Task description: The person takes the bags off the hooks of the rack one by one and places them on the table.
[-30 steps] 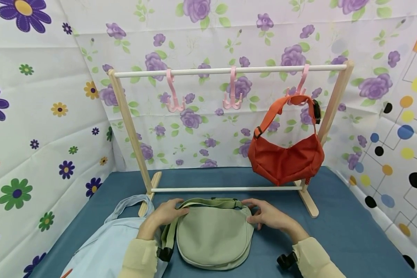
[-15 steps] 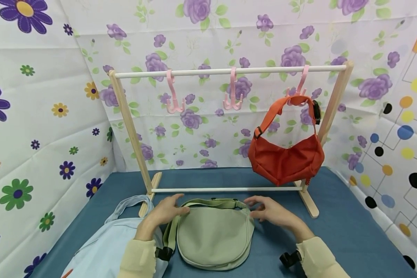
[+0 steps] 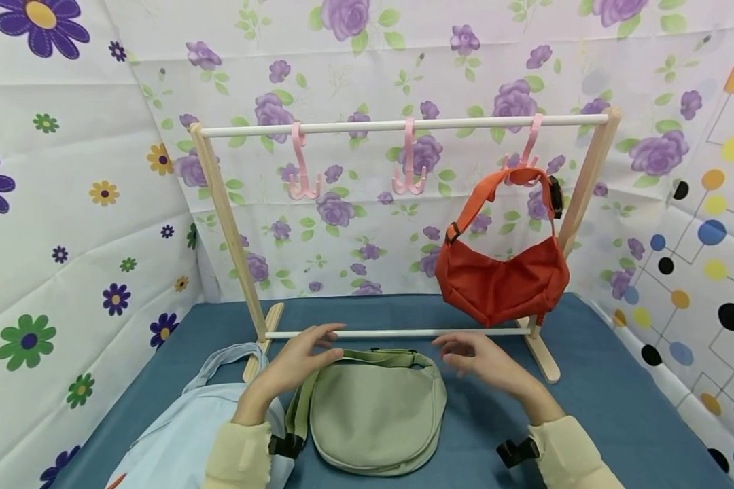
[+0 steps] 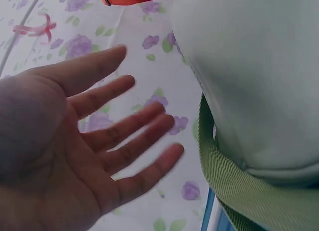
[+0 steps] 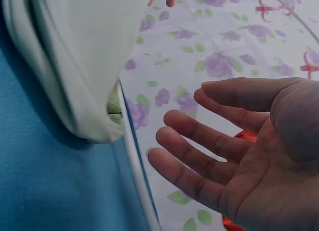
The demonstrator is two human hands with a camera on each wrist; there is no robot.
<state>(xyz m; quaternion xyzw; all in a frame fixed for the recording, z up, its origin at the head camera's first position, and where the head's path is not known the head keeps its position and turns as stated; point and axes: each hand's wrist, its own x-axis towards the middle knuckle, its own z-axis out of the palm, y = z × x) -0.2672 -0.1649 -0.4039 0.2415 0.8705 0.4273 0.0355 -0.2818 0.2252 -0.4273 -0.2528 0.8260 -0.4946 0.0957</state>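
Observation:
A sage-green shoulder bag (image 3: 376,414) lies flat on the blue cloth, its green strap (image 3: 379,357) gathered along the top edge. My left hand (image 3: 296,360) hovers by the bag's upper left corner, fingers spread and relaxed. In the left wrist view the left hand (image 4: 109,136) holds nothing, and the bag (image 4: 249,81) stands apart from it. Off the bag's upper right corner is my right hand (image 3: 483,363). The right wrist view shows the right hand (image 5: 229,146) with loosely bent fingers and nothing in them, away from the bag (image 5: 84,57).
Behind stands a wooden rack with a white top rail (image 3: 355,126). Pink hooks (image 3: 409,163) hang from it, and the right one carries a red bag (image 3: 501,278). A light-blue bag (image 3: 189,428) lies at front left, partly under the left sleeve (image 3: 238,455).
Both hands have lifted off the bag's upper corners and moved slightly up and away from the person. The right hand has also shifted a little to the right. The green bag stays put.

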